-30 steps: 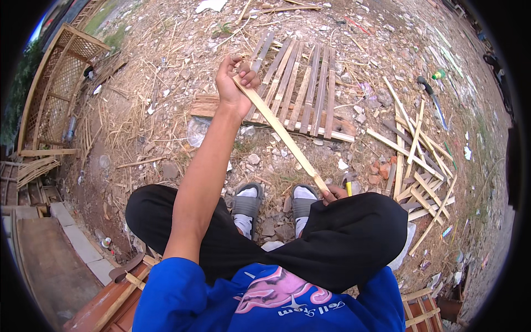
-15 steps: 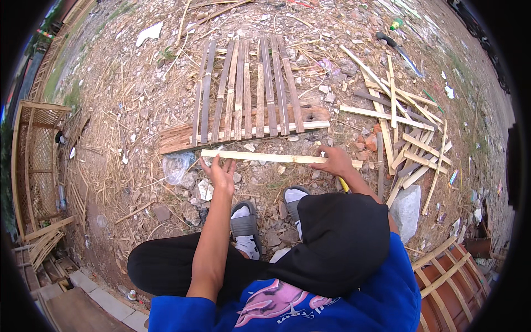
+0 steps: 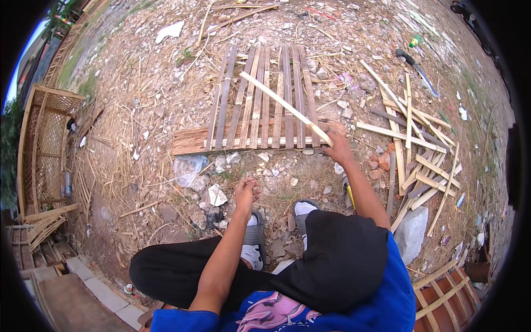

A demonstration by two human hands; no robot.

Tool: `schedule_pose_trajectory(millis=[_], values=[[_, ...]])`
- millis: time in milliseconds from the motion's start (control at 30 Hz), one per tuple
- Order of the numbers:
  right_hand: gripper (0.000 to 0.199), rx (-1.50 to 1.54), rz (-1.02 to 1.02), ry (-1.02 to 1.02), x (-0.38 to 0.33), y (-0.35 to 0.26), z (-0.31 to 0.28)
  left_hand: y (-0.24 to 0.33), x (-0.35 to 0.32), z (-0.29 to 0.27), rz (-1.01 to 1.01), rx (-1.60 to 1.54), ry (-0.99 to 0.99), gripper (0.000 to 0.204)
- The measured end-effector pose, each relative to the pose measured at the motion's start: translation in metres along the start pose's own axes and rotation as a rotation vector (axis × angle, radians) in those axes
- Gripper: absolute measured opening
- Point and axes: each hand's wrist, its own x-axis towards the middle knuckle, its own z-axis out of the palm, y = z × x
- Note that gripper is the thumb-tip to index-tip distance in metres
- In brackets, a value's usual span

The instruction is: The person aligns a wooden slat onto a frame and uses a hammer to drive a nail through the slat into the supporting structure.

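Observation:
My right hand (image 3: 336,145) is closed around the near end of a pale bamboo strip (image 3: 285,105). The strip slants up to the left, passing over a row of darker weathered slats (image 3: 260,94). Those slats lie side by side, pointing away from me, their near ends resting on a pale crosspiece (image 3: 265,142) along a thick wooden plank (image 3: 191,142). My left hand (image 3: 247,193) hovers above the ground in front of my feet, its fingers curled in with nothing seen in them.
A loose pile of strips (image 3: 420,144) lies to the right, beside a large grey stone (image 3: 412,235). Beyond it is a curved blade with a dark handle (image 3: 406,56). A clear plastic bag (image 3: 189,167) sits near the plank. Lattice frames (image 3: 47,144) stand at far left.
My left hand has let go of the pale strip and drawn back toward my feet. The right hand has swung the strip from level to slanting, up over the slats.

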Motion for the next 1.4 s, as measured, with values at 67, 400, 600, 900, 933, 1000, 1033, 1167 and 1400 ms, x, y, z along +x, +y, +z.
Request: schedule_pose_trajectory(millis=[67, 400, 600, 900, 933, 1000, 1033, 1167, 1400], values=[[0.046, -0.01, 0.015, -0.029, 0.003, -0.004, -0.003, -0.003, 0.002, 0.0, 0.024, 0.039, -0.048, 0.022], [0.043, -0.19, -0.066, -0.051, 0.007, -0.004, -0.012, -0.024, -0.006, 0.016, 0.12, 0.207, -0.156, 0.02], [0.039, -0.454, -0.259, -0.037, 0.031, -0.037, -0.048, -0.025, -0.006, 0.018, 0.15, 0.197, -0.181, 0.019], [0.014, -0.674, -0.58, 0.019, 0.047, -0.06, -0.099, -0.053, 0.011, 0.016, 0.28, 0.376, -0.251, 0.022], [0.01, -0.662, -0.625, 0.063, 0.053, -0.071, -0.107, -0.055, 0.013, 0.014, 0.296, 0.394, -0.24, 0.022], [0.008, -0.644, -0.641, 0.089, 0.067, -0.092, -0.131, -0.06, 0.016, 0.011, 0.335, 0.433, -0.256, 0.023], [0.007, -0.605, -0.664, 0.126, 0.074, -0.104, -0.145, -0.059, 0.016, 0.01, 0.366, 0.473, -0.264, 0.024], [0.009, -0.65, -0.604, 0.196, 0.109, -0.168, -0.208, -0.049, 0.01, 0.011, 0.344, 0.504, -0.247, 0.024], [0.016, -0.75, -0.486, 0.333, 0.179, -0.266, -0.303, -0.042, 0.019, 0.021, 0.467, 0.443, -0.243, 0.019]])
